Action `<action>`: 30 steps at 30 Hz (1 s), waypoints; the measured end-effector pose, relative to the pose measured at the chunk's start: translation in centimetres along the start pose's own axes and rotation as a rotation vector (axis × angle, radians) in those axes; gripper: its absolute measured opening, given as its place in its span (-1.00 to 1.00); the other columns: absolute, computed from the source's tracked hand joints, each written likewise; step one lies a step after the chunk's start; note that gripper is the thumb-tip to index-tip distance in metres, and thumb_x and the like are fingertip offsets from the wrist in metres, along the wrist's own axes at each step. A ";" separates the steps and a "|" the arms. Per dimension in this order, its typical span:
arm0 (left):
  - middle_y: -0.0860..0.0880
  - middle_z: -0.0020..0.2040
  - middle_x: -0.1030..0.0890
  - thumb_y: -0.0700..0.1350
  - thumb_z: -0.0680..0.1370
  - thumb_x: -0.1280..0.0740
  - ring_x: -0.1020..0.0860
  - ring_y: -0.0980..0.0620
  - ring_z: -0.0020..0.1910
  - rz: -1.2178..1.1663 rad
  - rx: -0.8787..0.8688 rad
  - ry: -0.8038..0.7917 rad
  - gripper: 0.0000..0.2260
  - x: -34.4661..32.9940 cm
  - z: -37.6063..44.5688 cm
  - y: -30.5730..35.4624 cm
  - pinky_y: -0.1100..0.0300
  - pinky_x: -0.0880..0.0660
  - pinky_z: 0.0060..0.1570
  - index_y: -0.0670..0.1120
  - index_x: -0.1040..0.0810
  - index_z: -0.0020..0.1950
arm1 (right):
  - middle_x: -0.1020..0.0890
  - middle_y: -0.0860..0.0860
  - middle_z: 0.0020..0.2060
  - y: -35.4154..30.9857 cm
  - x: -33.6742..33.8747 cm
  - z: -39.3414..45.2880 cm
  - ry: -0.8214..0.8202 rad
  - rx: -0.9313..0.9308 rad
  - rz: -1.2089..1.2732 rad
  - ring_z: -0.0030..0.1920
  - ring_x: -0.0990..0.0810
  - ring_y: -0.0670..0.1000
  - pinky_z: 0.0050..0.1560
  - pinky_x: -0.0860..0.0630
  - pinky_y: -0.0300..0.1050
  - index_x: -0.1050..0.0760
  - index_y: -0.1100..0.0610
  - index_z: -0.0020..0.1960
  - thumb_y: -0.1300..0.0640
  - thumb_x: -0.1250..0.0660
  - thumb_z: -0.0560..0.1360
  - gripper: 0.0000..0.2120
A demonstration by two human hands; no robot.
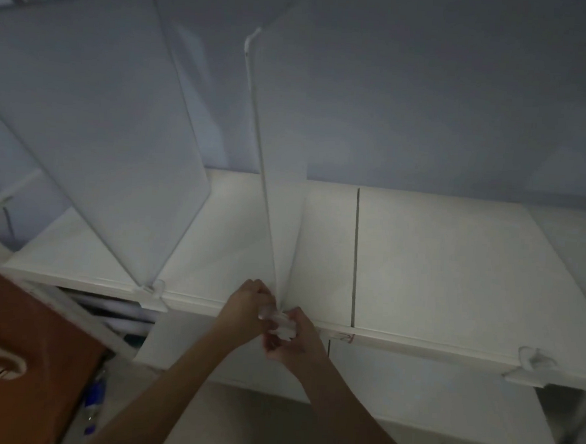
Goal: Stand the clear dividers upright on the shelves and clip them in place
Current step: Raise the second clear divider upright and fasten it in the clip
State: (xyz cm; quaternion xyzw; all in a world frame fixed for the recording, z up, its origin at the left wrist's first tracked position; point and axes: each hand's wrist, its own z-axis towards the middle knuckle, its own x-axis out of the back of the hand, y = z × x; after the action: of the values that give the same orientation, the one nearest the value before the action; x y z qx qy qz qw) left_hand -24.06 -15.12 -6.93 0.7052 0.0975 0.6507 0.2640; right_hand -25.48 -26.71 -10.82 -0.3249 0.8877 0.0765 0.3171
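Dividers (285, 152) = clear plastic, smooth, slight sheen. Shelf (453, 266) matt white laminate. Clip (533, 361) at front edge: translucent glossy plastic.

Shelf (453, 266) is showing plain white, one thin dark seam line (355, 256) running front to back. Dividers (94, 134) are reading clear with a frosty grey-blue tint, edges whitish. Clip (282, 326) is looking white. Back wall (430, 93) is showing grey-blue. Panel (20, 342) at lower left is showing rust orange.

Small white plastic clip (280, 324) mostly hidden under curled fingers of both hands. Orange-brown panel (21, 325) cut off at left edge. Dim, blurred throughout.
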 end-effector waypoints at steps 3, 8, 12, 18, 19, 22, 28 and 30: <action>-0.17 -0.08 -0.59 -0.22 0.17 -0.56 -0.51 -0.13 -0.03 -0.011 -0.007 0.010 -0.74 -0.6 0.2 1.1 0.29 -0.32 -0.14 -0.18 -0.67 -0.18 | -0.48 0.19 -0.15 -0.8 0.8 -0.5 0.009 -0.001 -0.008 -0.18 -0.49 0.12 -0.19 -0.45 -0.08 -0.42 0.24 -0.13 0.26 -0.32 0.38 -0.89; -0.15 -0.07 -0.58 -0.20 0.18 -0.57 -0.52 -0.11 -0.02 -0.043 -0.043 0.016 -0.70 -1.5 0.5 3.2 0.22 -0.44 -0.08 -0.16 -0.67 -0.12 | -0.48 0.18 -0.11 -2.3 2.5 -1.4 0.017 0.008 -0.001 -0.15 -0.50 0.12 -0.18 -0.48 -0.08 -0.44 0.23 -0.11 0.27 -0.37 0.34 -0.84; -0.16 -0.05 -0.59 -0.21 0.20 -0.57 -0.52 -0.10 -0.02 -0.054 -0.067 0.017 -0.70 -2.6 0.7 5.0 0.25 -0.39 -0.09 -0.18 -0.67 -0.11 | -0.50 0.17 -0.09 -3.7 4.0 -2.2 0.017 0.055 -0.029 -0.11 -0.51 0.12 -0.13 -0.49 -0.07 -0.45 0.18 -0.04 0.25 -0.38 0.32 -0.76; 0.08 -0.21 -0.47 -0.22 0.18 -0.58 -0.51 -0.01 -0.10 -0.091 -0.047 0.045 -0.68 -3.1 0.7 5.9 0.24 -0.43 -0.10 -0.20 -0.65 -0.10 | -0.49 0.18 -0.09 -4.5 4.5 -3.1 0.018 0.042 -0.027 -0.11 -0.49 0.12 -0.15 -0.48 -0.05 -0.43 0.20 -0.01 0.27 -0.40 0.28 -0.70; 0.12 -0.22 -0.41 -0.22 0.19 -0.58 -0.49 0.02 -0.12 -0.106 -0.033 0.055 -0.65 -3.1 0.6 6.2 0.27 -0.40 -0.12 -0.20 -0.63 -0.08 | -0.48 0.19 -0.09 -4.6 4.6 -3.2 0.019 0.042 -0.032 -0.12 -0.49 0.12 -0.15 -0.48 -0.05 -0.43 0.21 -0.02 0.27 -0.40 0.29 -0.71; 0.02 -0.16 -0.44 -0.22 0.20 -0.58 -0.47 0.04 -0.14 -0.122 -0.008 0.053 -0.64 -3.5 0.7 6.8 0.28 -0.36 -0.14 -0.22 -0.60 -0.05 | -0.48 0.19 -0.07 -5.1 5.0 -3.6 0.027 0.045 -0.026 -0.11 -0.49 0.12 -0.15 -0.50 -0.03 -0.44 0.22 -0.03 0.27 -0.40 0.31 -0.74; 0.07 -0.18 -0.42 -0.22 0.20 -0.58 -0.54 -0.09 -0.07 -0.110 -0.035 0.031 -0.66 -4.2 1.0 8.0 0.26 -0.36 -0.13 -0.21 -0.62 -0.07 | -0.49 0.19 -0.08 -6.0 5.9 -4.3 0.019 0.049 -0.016 -0.11 -0.49 0.11 -0.13 -0.49 -0.03 -0.45 0.25 -0.07 0.25 -0.40 0.32 -0.77; 0.05 -0.16 -0.43 -0.21 0.19 -0.58 -0.55 -0.08 -0.08 -0.117 -0.015 0.031 -0.64 -4.3 1.1 8.0 0.27 -0.35 -0.14 -0.20 -0.60 -0.08 | -0.49 0.20 -0.08 -6.2 6.1 -4.5 0.014 0.054 -0.037 -0.10 -0.49 0.12 -0.13 -0.49 -0.03 -0.45 0.25 -0.09 0.25 -0.40 0.33 -0.79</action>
State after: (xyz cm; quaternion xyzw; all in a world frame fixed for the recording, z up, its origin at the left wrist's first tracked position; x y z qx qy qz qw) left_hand -25.25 -24.20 -6.67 0.6861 0.1378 0.6459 0.3053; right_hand -27.53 -36.25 -10.53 -0.3330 0.8856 0.0444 0.3207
